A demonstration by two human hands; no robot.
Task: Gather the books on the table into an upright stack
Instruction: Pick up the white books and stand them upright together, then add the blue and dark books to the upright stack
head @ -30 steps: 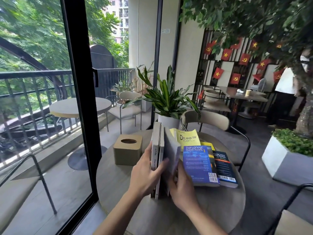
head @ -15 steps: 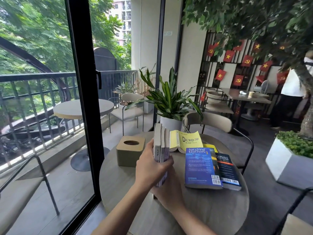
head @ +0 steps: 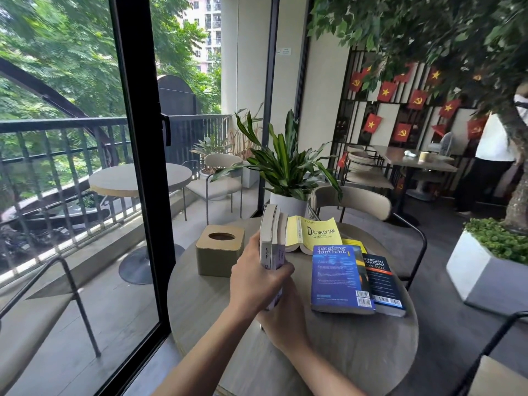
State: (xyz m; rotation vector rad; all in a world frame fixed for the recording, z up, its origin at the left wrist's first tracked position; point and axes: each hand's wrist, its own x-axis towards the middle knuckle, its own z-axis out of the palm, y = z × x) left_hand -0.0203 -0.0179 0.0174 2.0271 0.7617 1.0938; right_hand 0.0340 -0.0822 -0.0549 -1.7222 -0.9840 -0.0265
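Three thin books stand upright as one stack (head: 273, 235) on the round grey table (head: 357, 347). My left hand (head: 254, 284) wraps over the stack's near end from the left. My right hand (head: 281, 321) presses the stack's right side low down, partly hidden behind the left hand. To the right a blue book (head: 338, 277) lies flat, overlapping a dark book (head: 384, 287) with a yellow one (head: 354, 243) under them. A yellow book (head: 314, 234) lies cover up, spread open, just behind, touching the upright stack.
A tan tissue box (head: 220, 251) sits left of the stack. A potted plant (head: 285, 178) stands at the table's far edge, with a chair (head: 365, 204) behind. A glass door frame (head: 143, 195) runs along the left. A person stands far right.
The loose third book has been closed against the other two, so the stack is now tight. My right hand slid down and under my left hand.
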